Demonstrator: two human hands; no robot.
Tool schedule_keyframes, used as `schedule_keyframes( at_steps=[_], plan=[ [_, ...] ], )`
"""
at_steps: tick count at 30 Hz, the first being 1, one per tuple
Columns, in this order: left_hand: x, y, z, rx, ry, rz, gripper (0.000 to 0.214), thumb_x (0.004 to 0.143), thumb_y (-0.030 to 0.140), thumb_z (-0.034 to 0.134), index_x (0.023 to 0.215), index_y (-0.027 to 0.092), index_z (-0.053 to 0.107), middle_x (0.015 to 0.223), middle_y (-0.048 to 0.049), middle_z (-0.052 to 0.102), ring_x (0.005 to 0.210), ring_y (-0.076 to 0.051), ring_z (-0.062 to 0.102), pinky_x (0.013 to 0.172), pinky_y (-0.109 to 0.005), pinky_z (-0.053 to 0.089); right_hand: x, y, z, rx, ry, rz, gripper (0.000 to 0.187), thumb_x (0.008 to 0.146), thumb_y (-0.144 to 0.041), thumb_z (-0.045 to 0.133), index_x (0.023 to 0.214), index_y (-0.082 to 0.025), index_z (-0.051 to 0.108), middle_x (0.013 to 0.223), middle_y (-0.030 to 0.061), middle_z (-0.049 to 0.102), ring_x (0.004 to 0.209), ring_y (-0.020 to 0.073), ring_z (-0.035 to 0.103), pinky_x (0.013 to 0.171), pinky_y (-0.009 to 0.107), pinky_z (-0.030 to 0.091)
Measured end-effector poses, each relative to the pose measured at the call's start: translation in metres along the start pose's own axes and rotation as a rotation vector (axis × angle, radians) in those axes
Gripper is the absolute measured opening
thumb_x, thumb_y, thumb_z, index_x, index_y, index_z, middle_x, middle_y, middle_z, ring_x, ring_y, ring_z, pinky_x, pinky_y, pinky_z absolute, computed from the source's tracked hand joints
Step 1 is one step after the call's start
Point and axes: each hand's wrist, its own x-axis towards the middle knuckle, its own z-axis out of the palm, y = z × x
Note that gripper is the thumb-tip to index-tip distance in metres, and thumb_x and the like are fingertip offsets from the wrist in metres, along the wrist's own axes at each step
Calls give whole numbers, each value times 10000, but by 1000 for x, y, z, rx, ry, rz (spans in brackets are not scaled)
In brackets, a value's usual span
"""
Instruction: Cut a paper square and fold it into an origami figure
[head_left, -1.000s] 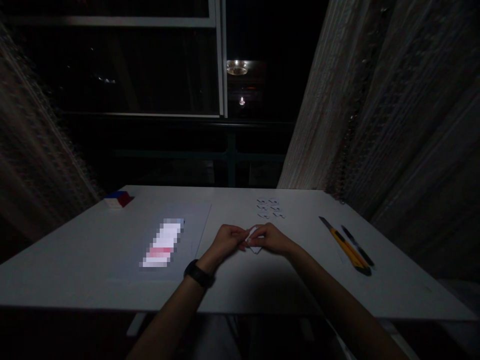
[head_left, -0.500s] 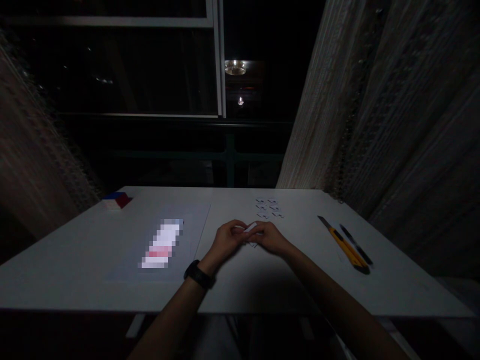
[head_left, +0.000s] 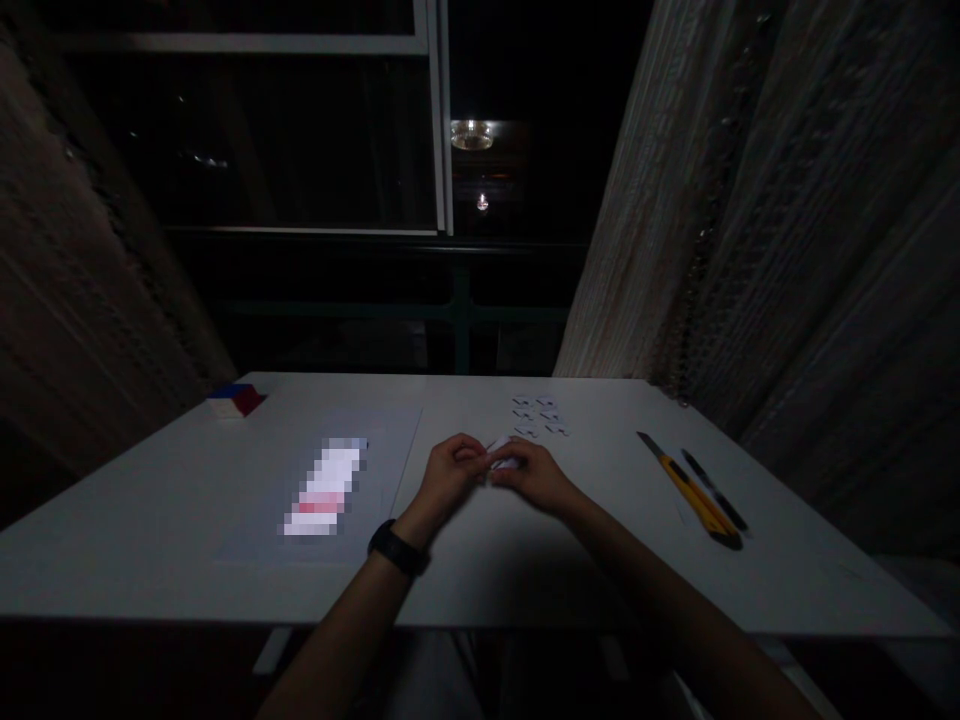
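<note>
Between my two hands is a small piece of white paper (head_left: 501,443), held just above the white table. My left hand (head_left: 452,475), with a dark band on the wrist, pinches it from the left. The fingers of my right hand (head_left: 534,474) close on it from the right and hide much of it. Whether the paper is folded I cannot tell. Just beyond my hands, several small white paper pieces (head_left: 536,415) with dark marks lie in two columns.
On the right lie a yellow utility knife (head_left: 694,495) and a black pen (head_left: 712,488). To the left, a bright blurred-out screen (head_left: 322,490) rests on a pale sheet (head_left: 401,450). A blue, red and white cube (head_left: 234,400) sits at the far left of the table (head_left: 540,590).
My fingers have shifted slightly around the white paper, and the paper's lower corner is now less visible. The other things on the table stay in place.
</note>
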Motion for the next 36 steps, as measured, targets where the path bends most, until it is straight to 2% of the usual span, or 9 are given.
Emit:
schedule_keyframes(
  at_steps=[4,7,10,13,18,26,31,36],
  plan=[
    [0,-1,-1,-19,-4,-17,292,525,310,747,643,131,549,500,16,561,440,-86,503,452,-196,369,0,-2,0,47,8,32,161,696,-255,624,845,-196,610,846,13,611,784,154,555,716,285,419],
    [1,-2,-1,2,-2,-21,282,545,309,738,652,129,549,506,10,570,441,-85,503,451,-194,370,1,-3,-1,46,52,49,285,672,-269,642,938,-203,565,919,17,603,797,160,555,688,281,430],
    [2,-3,-1,24,-2,-27,281,543,305,739,665,131,554,508,11,575,437,-87,506,447,-196,374,1,-2,-3,-4,71,9,354,652,-258,660,991,-206,575,969,33,601,887,184,551,773,313,418],
    [2,-3,0,31,-2,-21,275,541,299,738,680,130,570,509,14,577,438,-85,500,442,-194,372,2,1,-3,-34,81,-14,310,635,-262,675,936,-205,628,920,40,624,888,194,562,798,327,414],
    [2,-3,1,38,13,-14,257,558,286,734,704,114,611,509,4,582,453,-85,505,460,-197,382,0,1,-2,-76,162,44,256,609,-256,692,855,-192,664,827,37,646,792,180,582,741,313,438],
    [-1,-3,1,-12,2,-52,350,523,245,760,830,102,669,749,-85,670,670,-157,609,641,-255,465,0,2,4,-8,240,125,244,609,-298,683,807,-168,624,752,18,624,718,170,571,654,304,458],
    [-1,-3,4,18,53,-34,334,488,235,770,779,103,676,689,-67,653,614,-144,594,585,-240,458,-2,3,7,-51,217,140,231,622,-285,658,803,-176,566,701,-14,572,605,124,512,547,262,430],
    [-2,-2,6,14,78,-49,322,474,227,774,756,107,674,670,-61,651,592,-140,593,565,-235,453,-2,6,10,-34,220,112,218,612,-258,645,791,-182,544,695,-24,555,588,111,485,534,254,412]
  ],
)
